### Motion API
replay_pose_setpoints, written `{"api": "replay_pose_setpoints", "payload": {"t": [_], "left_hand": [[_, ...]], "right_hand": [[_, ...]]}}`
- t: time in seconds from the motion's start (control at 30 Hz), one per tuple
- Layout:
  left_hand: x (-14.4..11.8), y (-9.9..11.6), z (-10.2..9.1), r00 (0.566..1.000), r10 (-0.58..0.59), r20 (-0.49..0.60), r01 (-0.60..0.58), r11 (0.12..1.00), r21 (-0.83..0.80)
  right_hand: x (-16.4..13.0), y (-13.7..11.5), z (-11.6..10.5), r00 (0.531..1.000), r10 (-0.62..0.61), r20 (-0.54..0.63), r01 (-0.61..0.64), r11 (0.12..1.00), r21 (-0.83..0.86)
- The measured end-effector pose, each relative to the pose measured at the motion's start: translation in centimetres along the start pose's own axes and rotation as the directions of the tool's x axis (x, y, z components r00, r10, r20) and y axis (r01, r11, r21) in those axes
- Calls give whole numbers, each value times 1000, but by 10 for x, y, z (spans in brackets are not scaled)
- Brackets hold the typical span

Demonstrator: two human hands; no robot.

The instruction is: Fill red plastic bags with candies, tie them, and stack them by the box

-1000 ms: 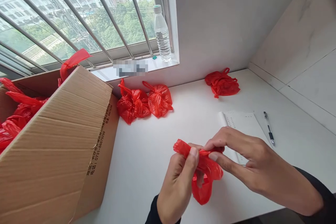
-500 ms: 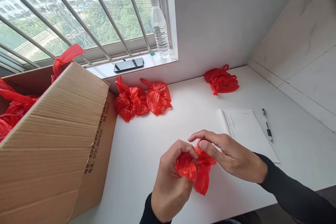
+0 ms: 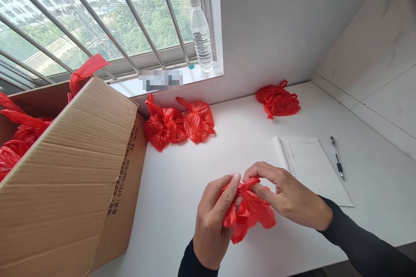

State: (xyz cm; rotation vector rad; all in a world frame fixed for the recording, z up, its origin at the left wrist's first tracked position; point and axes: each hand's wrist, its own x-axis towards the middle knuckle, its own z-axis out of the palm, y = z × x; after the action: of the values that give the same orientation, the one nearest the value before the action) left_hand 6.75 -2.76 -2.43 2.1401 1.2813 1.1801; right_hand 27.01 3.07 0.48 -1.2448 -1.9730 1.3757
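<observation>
While both my left hand (image 3: 212, 216) and right hand (image 3: 286, 194) pinch the red bag (image 3: 248, 212) above the near table (image 3: 195, 173), I judge the thin plastic could tear or slip if I pull hard.

Probably a plain apartment room: barred window (image 3: 97, 21), white desk (image 3: 234, 138), cardboard box (image 3: 71, 173) of bags
</observation>
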Motion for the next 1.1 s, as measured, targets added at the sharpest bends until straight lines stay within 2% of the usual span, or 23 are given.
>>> {"api": "replay_pose_setpoints", "payload": {"t": [0.1, 0.2, 0.23, 0.27, 0.3, 0.37, 0.4, 0.53, 0.6, 0.7, 0.8, 0.87, 0.97, 1.1], "left_hand": [[-20, -10, -6, 998, -58, 38, 56, 998, 36], [-42, -26, -23, 972, -233, -10, 233, 969, 80], [-48, -31, -29, 940, -337, -59, 340, 938, 61], [-52, -36, -35, 883, -457, -106, 459, 888, -4], [-55, -38, -40, 808, -573, -137, 564, 820, -96], [-55, -40, -44, 663, -738, -127, 686, 667, -291], [-53, -38, -42, 615, -782, -99, 709, 604, -365], [-45, -26, -15, 538, -843, 7, 726, 459, -512], [-44, -23, 1, 516, -856, 27, 727, 420, -543], [-44, -27, 16, 510, -860, 10, 704, 411, -580], [-43, -35, 15, 516, -856, -27, 670, 423, -610], [-39, -41, 4, 518, -852, -77, 649, 451, -612], [-26, -53, -25, 520, -830, -200, 630, 531, -567], [0, -85, -75, 536, -746, -394, 643, 664, -381]], "right_hand": [[-7, 7, -7, 999, 40, -21, -41, 999, -34], [-17, 24, -16, 992, 125, -34, -127, 990, -59], [-20, 29, -18, 988, 149, -32, -151, 987, -64], [-23, 33, -19, 986, 166, -21, -167, 984, -64], [-26, 36, -19, 984, 175, -9, -176, 983, -58], [-27, 36, -13, 985, 174, 19, -173, 984, -31], [-27, 35, -9, 985, 168, 30, -167, 986, -16], [-26, 32, 23, 989, 114, 98, -114, 993, -8], [-30, 40, 43, 991, 33, 129, -27, 998, -50], [-41, 59, 72, 987, -111, 117, 125, 984, -126], [-47, 66, 85, 987, -115, 113, 131, 982, -139], [-45, 59, 83, 988, -47, 147, 59, 995, -80], [-38, 46, 75, 982, 48, 185, -50, 999, 8], [-35, 49, 71, 990, 82, 113, -81, 997, -10]]}}
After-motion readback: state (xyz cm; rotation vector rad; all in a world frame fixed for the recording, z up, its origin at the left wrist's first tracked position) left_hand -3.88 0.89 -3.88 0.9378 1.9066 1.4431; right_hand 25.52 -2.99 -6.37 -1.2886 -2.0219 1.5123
